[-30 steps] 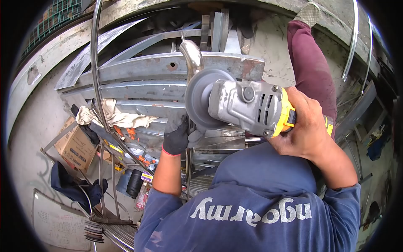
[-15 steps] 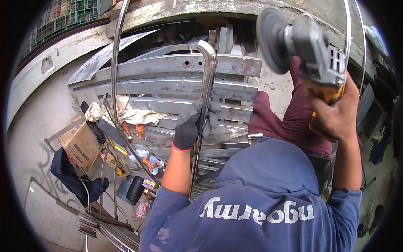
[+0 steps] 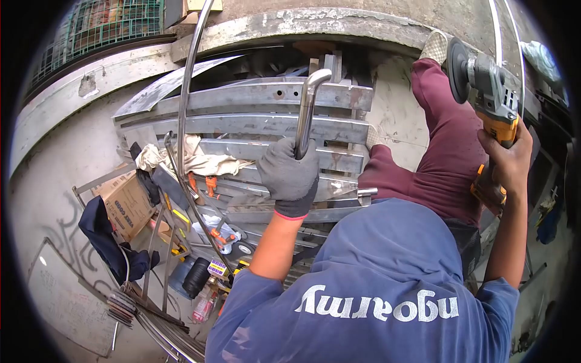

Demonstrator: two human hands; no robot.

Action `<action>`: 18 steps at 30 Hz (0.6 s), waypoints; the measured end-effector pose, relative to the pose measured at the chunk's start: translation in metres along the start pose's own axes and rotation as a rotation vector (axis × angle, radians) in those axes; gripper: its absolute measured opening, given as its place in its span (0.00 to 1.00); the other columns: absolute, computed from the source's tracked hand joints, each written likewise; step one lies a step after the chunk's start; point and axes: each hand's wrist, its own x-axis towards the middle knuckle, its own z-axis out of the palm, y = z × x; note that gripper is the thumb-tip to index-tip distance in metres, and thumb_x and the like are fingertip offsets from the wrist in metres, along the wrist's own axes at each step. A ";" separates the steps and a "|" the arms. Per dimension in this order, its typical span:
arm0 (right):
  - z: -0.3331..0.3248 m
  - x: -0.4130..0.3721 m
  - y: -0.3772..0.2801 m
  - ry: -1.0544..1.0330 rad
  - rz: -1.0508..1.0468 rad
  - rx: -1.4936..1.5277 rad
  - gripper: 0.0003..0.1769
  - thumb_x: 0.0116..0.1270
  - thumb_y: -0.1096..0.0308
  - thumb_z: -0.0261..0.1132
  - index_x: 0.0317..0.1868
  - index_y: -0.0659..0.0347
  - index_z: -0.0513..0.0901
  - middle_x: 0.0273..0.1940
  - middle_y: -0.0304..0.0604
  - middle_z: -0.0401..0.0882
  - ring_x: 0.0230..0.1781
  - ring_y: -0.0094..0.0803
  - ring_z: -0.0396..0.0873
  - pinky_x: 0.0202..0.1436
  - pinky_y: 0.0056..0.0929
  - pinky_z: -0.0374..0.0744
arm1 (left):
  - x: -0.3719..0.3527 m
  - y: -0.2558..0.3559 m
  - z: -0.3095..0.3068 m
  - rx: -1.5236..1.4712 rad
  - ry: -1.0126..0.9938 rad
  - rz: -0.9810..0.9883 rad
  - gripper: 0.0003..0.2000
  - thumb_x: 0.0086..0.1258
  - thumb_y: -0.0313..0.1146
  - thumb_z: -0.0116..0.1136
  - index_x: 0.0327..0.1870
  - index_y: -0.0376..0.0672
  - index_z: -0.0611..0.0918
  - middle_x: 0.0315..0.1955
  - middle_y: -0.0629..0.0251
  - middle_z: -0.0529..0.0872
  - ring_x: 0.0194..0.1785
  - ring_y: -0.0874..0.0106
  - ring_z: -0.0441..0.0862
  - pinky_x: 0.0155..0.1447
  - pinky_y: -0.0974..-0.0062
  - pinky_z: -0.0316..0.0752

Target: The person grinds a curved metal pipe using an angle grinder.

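Observation:
My left hand [image 3: 290,175], in a dark grey glove with a red cuff edge, is closed around a shiny metal pipe [image 3: 307,115] with a bent upper end. The pipe's lower length is hidden behind the glove and forearm. On the right, my bare right hand [image 3: 511,154] grips an angle grinder [image 3: 495,91] with an orange-and-black body. Its dark round disc [image 3: 460,71] points left, apart from the pipe. Grey metal beams [image 3: 242,126] lie below the gloved hand, and a short shiny tube end [image 3: 367,192] shows beside them.
A tall curved metal tube [image 3: 185,97] rises left of the beams. Nearby are a beige cloth [image 3: 212,162], a cardboard box [image 3: 128,206], a black cylinder [image 3: 195,277] and orange-handled tools [image 3: 211,184]. A concrete ledge [image 3: 327,23] runs along the top; legs in maroon trousers [image 3: 445,139] extend at right.
The grinder has moved right and looks smaller, farther from the camera. My left hand has turned so its back faces up, and the pipe's lower length has gone out of sight.

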 end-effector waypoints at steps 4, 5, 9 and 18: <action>-0.016 0.009 0.011 -0.181 0.111 0.105 0.24 0.69 0.59 0.81 0.57 0.65 0.85 0.41 0.36 0.85 0.38 0.23 0.83 0.47 0.28 0.83 | -0.007 -0.005 0.016 0.307 0.114 0.101 0.15 0.62 0.36 0.82 0.33 0.48 0.80 0.29 0.65 0.80 0.35 0.57 0.80 0.49 0.51 0.77; -0.023 0.012 0.016 -0.234 0.156 0.141 0.24 0.70 0.57 0.81 0.56 0.64 0.84 0.40 0.36 0.84 0.37 0.24 0.82 0.46 0.28 0.83 | -0.008 -0.002 0.019 0.406 0.175 0.123 0.15 0.63 0.37 0.81 0.34 0.49 0.79 0.32 0.65 0.79 0.37 0.57 0.80 0.51 0.50 0.76; -0.028 0.015 0.003 -0.345 0.115 0.258 0.23 0.73 0.54 0.78 0.55 0.62 0.82 0.37 0.36 0.81 0.34 0.25 0.81 0.41 0.29 0.81 | -0.012 0.006 0.024 0.577 0.202 0.149 0.15 0.67 0.35 0.75 0.40 0.51 0.75 0.35 0.63 0.72 0.40 0.58 0.77 0.49 0.51 0.74; -0.084 -0.028 0.002 -0.449 -0.077 0.510 0.35 0.88 0.43 0.63 0.79 0.63 0.74 0.56 0.42 0.84 0.51 0.29 0.83 0.58 0.33 0.82 | -0.022 -0.002 0.011 0.352 0.214 0.180 0.17 0.71 0.44 0.74 0.44 0.47 0.77 0.39 0.58 0.78 0.48 0.54 0.79 0.65 0.47 0.71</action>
